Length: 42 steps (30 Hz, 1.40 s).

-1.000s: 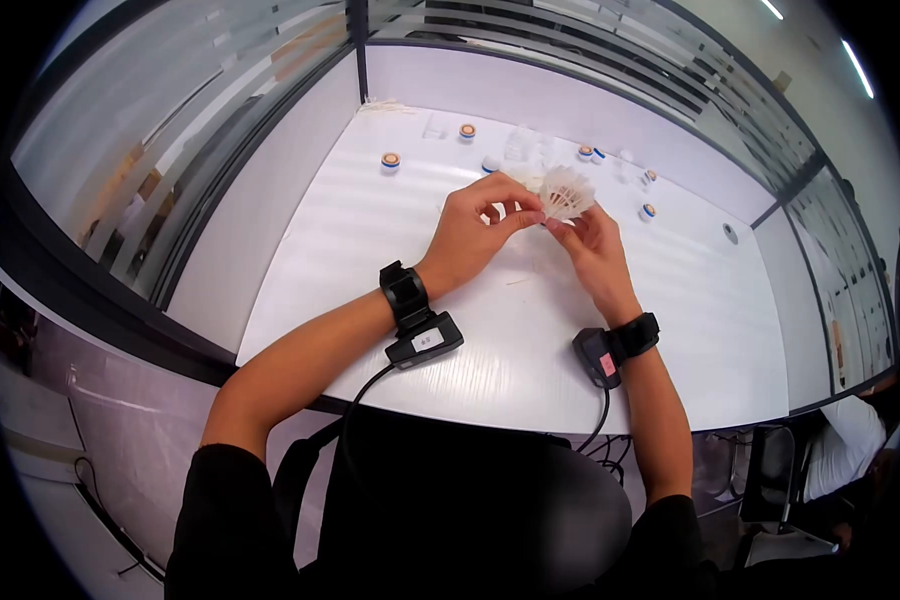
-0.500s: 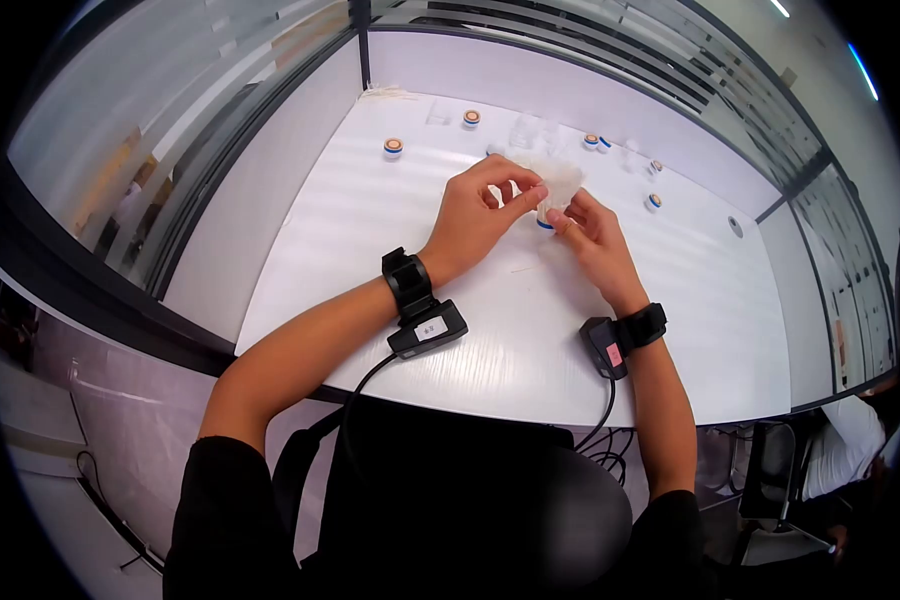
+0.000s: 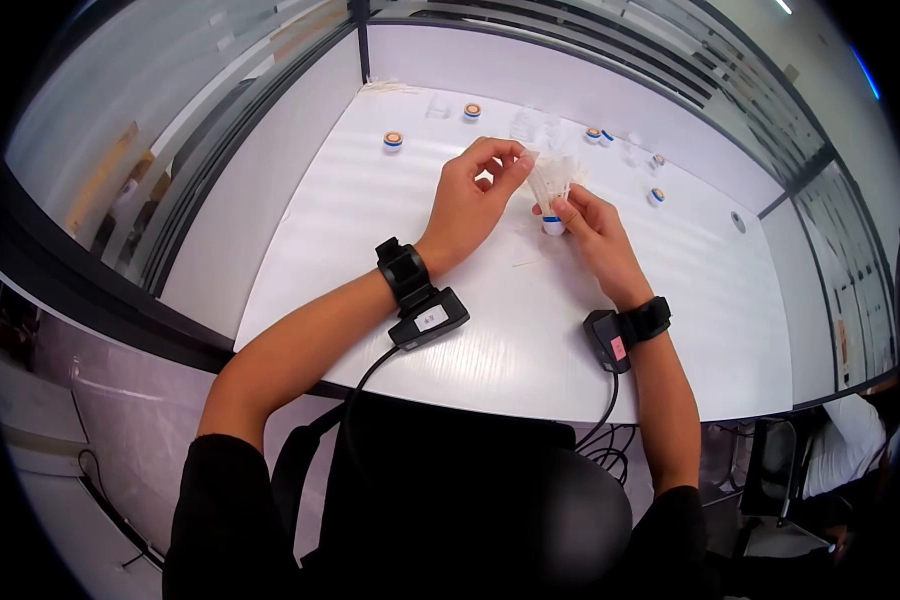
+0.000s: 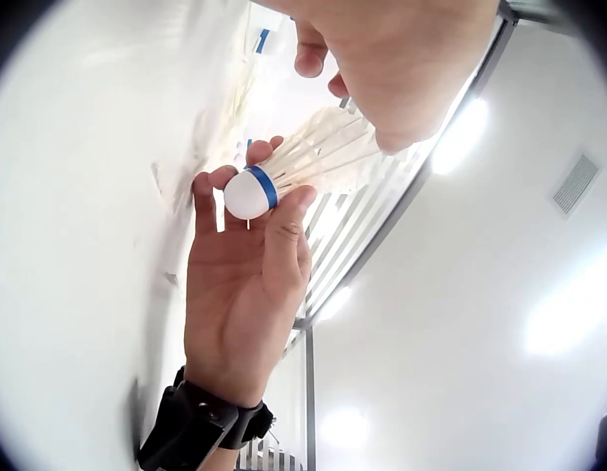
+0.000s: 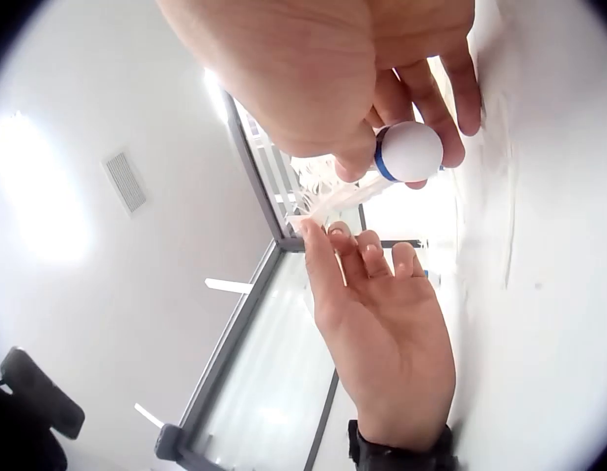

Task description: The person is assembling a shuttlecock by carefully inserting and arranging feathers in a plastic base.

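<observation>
A feather shuttlecock is between my two hands above the table, white cork down and feathers fanning upward. My right hand holds it just above the cork, thumb on the near side by the blue band. My left hand is at the upper left, its thumb and forefinger pinching the feather tips at the rim. In the right wrist view the round cork shows below the right fingers, and the left thumb meets the feather ends.
Several loose shuttlecock corks with blue bands stand about the white table, such as one cork at the left and another cork at the right. Loose feathers lie at the back. A thin strip lies near the hands.
The shuttlecock has turned from its feather opening facing me to upright, cork now visible below. My left hand has moved up to the feather tips; my right hand grips near the cork.
</observation>
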Each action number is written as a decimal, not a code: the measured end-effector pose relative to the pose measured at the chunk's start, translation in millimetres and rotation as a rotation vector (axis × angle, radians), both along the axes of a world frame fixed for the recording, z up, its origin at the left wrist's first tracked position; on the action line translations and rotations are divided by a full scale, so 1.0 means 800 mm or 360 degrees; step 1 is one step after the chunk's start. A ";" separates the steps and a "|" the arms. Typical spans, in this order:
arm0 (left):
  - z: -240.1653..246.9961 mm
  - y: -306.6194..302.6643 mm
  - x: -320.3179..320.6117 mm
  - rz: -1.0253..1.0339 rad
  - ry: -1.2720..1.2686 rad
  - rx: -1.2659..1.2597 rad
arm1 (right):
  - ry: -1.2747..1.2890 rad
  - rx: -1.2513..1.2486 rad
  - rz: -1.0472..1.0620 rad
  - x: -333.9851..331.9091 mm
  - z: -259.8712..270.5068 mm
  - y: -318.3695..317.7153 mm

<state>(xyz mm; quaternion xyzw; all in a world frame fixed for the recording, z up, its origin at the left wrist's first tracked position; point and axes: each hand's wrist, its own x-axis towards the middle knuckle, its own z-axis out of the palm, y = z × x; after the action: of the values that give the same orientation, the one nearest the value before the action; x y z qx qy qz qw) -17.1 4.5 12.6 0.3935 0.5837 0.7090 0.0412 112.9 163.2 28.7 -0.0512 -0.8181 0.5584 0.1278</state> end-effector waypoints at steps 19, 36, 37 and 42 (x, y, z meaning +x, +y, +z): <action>-0.006 0.001 -0.004 -0.0145 -0.0036 0.0120 | -0.0135 0.0004 0.0069 0.002 0.002 0.001; 0.006 -0.001 0.000 -0.0639 -0.0675 0.0330 | -0.0078 -0.0220 -0.0027 0.001 0.002 0.000; 0.005 -0.002 -0.001 -0.0638 -0.0640 0.0326 | -0.0081 -0.0221 -0.0032 0.001 0.001 0.000; 0.013 -0.009 0.004 -0.0570 -0.0483 0.0129 | -0.0130 -0.0165 0.0001 0.002 0.000 0.006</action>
<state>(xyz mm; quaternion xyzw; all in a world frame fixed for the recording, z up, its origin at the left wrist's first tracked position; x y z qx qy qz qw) -13.7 -2.9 23.1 0.3810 0.4628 0.7643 0.2378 114.2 168.4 28.9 -0.0802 -0.7925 0.5976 0.0914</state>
